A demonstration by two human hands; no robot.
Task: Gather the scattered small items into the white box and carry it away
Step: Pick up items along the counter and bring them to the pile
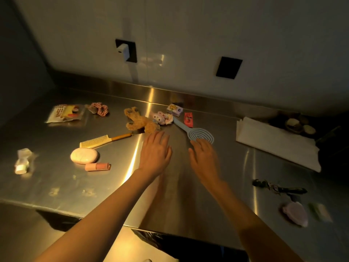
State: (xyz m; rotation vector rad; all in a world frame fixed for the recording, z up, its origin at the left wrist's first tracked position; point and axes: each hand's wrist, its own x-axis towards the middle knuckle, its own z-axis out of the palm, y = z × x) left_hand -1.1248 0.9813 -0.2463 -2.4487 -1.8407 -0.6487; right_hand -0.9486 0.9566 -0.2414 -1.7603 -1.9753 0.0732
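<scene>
Steel bench [56, 188], glossy and streaked with warm glare, white wall behind with two black wall plates [229, 67]. Left hand [155, 155] flat, fingers straight, holding nothing, just short of the brown teddy [140, 122]. Right hand [204, 157] loose and empty, fingertips at the blue paddle brush [201, 136]. White box [275, 142] lying far right of both. Snack packet [66, 113] far left, print unreadable.

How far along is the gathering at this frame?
Nothing looks gathered yet. The comb, soap, brown bear, pink toy and blue brush all lie loose on the steel counter. Both hands are empty: the left hand reaches near the bear, the right hand near the brush. I can't make out a box with items inside, so all collecting and carrying remains.
</scene>
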